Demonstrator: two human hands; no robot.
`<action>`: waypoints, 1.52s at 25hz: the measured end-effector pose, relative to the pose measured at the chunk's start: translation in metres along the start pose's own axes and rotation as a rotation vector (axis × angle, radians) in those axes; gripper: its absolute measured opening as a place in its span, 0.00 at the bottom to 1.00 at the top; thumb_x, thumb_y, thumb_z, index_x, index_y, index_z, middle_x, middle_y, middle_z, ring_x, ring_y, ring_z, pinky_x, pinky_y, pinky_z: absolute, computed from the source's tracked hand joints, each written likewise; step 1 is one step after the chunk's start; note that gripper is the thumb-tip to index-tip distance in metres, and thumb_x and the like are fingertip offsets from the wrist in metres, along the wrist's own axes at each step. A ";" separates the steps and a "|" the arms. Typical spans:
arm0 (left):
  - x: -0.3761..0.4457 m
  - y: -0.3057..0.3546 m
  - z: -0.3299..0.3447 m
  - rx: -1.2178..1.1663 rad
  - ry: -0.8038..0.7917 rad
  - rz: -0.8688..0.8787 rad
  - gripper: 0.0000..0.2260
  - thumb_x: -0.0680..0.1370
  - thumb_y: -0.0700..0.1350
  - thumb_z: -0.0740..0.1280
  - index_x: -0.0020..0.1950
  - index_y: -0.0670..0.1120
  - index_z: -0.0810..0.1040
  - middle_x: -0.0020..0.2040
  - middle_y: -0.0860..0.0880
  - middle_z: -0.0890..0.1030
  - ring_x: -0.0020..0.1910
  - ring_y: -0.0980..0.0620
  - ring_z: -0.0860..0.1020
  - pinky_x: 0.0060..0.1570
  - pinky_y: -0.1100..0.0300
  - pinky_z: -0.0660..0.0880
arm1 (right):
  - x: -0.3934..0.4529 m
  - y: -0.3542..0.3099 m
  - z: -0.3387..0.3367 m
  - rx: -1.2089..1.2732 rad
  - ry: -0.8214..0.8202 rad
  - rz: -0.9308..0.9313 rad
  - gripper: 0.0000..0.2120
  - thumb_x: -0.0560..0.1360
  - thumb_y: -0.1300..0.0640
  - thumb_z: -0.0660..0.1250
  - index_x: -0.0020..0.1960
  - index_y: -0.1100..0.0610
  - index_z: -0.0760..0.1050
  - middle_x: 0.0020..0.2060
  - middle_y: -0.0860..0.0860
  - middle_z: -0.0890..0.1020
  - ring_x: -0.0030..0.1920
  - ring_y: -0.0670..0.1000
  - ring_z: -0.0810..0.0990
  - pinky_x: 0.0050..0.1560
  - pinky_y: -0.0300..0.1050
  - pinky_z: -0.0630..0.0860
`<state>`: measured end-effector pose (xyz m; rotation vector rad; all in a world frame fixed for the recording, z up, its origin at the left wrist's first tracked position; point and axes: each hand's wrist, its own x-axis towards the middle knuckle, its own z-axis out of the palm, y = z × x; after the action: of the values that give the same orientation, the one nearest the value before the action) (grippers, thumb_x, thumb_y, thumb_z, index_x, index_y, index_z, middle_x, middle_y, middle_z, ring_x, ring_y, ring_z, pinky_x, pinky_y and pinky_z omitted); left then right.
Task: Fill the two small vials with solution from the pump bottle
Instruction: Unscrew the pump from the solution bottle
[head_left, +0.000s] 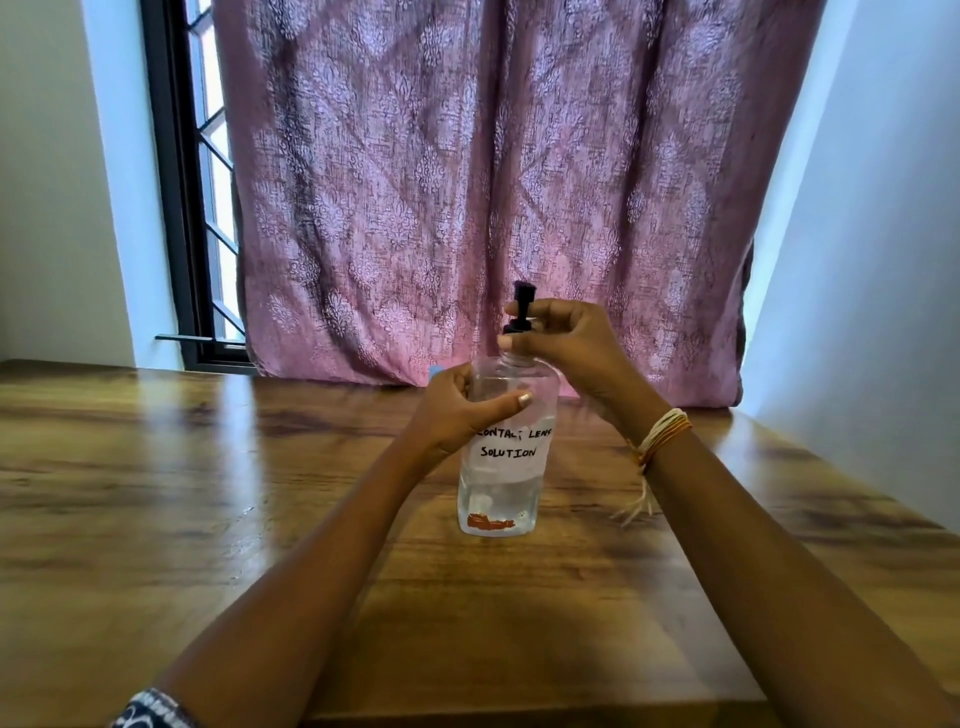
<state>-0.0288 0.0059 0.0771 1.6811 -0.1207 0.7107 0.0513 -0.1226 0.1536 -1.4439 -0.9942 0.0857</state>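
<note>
A clear pump bottle (498, 488) labelled "contact lens solution" stands upright on the wooden table (208, 467), partly filled with clear liquid. My left hand (457, 410) grips its upper body, thumb across the front. My right hand (566, 338) pinches the black pump top (521, 306) at the bottle's neck. A small pale blue object (435, 370) peeks out behind my left hand; I cannot tell what it is. No vial is plainly in view.
A pink patterned curtain (488, 182) hangs right behind the table's far edge. A dark window frame (176, 208) is at the back left, and white walls stand on both sides. The table's near edge runs under my forearms.
</note>
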 end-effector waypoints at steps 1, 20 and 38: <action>0.000 0.000 0.001 0.000 0.006 -0.001 0.14 0.71 0.42 0.75 0.55 0.41 0.80 0.48 0.45 0.86 0.47 0.50 0.85 0.45 0.59 0.80 | 0.000 -0.002 -0.002 0.053 -0.054 0.016 0.16 0.64 0.65 0.75 0.51 0.62 0.80 0.51 0.63 0.84 0.52 0.58 0.84 0.60 0.56 0.79; -0.006 0.007 0.005 -0.056 -0.003 0.008 0.12 0.72 0.41 0.74 0.54 0.45 0.80 0.49 0.48 0.86 0.46 0.54 0.85 0.42 0.64 0.78 | 0.000 -0.006 -0.008 0.135 -0.144 0.079 0.24 0.69 0.69 0.72 0.63 0.63 0.73 0.54 0.60 0.83 0.53 0.55 0.83 0.56 0.47 0.80; -0.008 0.007 0.008 -0.083 0.001 0.013 0.12 0.72 0.40 0.74 0.54 0.46 0.80 0.49 0.50 0.86 0.47 0.55 0.84 0.42 0.65 0.78 | -0.003 -0.010 -0.009 0.003 -0.066 0.080 0.20 0.67 0.66 0.73 0.59 0.62 0.77 0.50 0.60 0.84 0.50 0.54 0.83 0.54 0.48 0.78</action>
<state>-0.0356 -0.0056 0.0788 1.6018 -0.1589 0.7069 0.0499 -0.1335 0.1617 -1.4859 -0.9892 0.1940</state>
